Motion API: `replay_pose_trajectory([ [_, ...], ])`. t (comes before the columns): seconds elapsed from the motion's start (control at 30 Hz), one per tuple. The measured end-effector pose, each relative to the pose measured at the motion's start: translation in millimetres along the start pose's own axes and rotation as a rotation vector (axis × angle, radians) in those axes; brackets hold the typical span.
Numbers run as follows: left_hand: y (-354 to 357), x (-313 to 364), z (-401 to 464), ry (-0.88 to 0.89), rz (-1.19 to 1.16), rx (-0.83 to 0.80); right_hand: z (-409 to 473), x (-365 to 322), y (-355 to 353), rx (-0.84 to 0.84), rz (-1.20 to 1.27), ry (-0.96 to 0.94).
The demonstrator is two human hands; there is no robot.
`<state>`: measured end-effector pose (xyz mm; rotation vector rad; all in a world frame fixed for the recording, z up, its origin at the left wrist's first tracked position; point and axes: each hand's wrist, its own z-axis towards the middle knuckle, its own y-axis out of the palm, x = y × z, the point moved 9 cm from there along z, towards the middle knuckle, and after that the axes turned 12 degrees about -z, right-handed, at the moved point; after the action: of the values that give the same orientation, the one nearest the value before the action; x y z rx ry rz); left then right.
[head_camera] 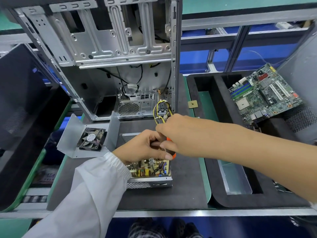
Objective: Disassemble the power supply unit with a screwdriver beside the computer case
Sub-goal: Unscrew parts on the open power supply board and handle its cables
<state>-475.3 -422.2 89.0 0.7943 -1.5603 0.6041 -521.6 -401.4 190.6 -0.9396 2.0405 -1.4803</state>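
Opened power supply unit, a silver metal box with a bare yellow-brown circuit board [151, 169], sits on the dark grey foam mat [185, 186] of the bench, just at 6 o'clock of the stripped silver computer case [109, 54]. Perforated side wall of the box faces the viewer.

Left hand [142, 148], white elastic-cuffed sleeve [96, 189] behind it, rests over the top of the board, fingers curled down among the components; exact grip hidden by the other hand. Right hand [173, 134], forearm bare, comes in from 3 o'clock and wraps around the orange-handled screwdriver [172, 152]; only a strip of the orange handle shows below the knuckles, tip out of sight.

Bundle of yellow and black wires with white connectors [162, 111] loops up at 12 o'clock of the right hand, in front of the case's rear panel.

Detached silver cover plate carrying a black square fan [91, 139] lies at 9 o'clock of the unit, tilted, well clear of the hands.

At 3 o'clock, black foam tray [216, 169] with deep compartments; green motherboard [264, 93] lies tilted across its far corner. Small gold square chip [192, 104] sits between case and tray. Black case side panel [22, 107] leans at 9 o'clock.
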Motion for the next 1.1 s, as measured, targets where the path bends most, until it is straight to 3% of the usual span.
replay_pose_trajectory([
  [0.23, -14, 0, -3, -0.019, 0.03, -0.042, -8, 1, 5, -0.072, 0.096, -0.039],
  [0.57, -39, -6, -1, -0.076, 0.1, 0.103, -19, 19, -18, -0.063, 0.161, -0.031],
  [0.83, -27, -18, 0, -0.165, 0.249, -0.032, -27, 36, -55, 0.05, 0.179, 0.021],
  [1.1, -31, -13, -5, -0.168, 0.363, 0.005, -26, 38, -81, 0.091, 0.182, 0.054],
])
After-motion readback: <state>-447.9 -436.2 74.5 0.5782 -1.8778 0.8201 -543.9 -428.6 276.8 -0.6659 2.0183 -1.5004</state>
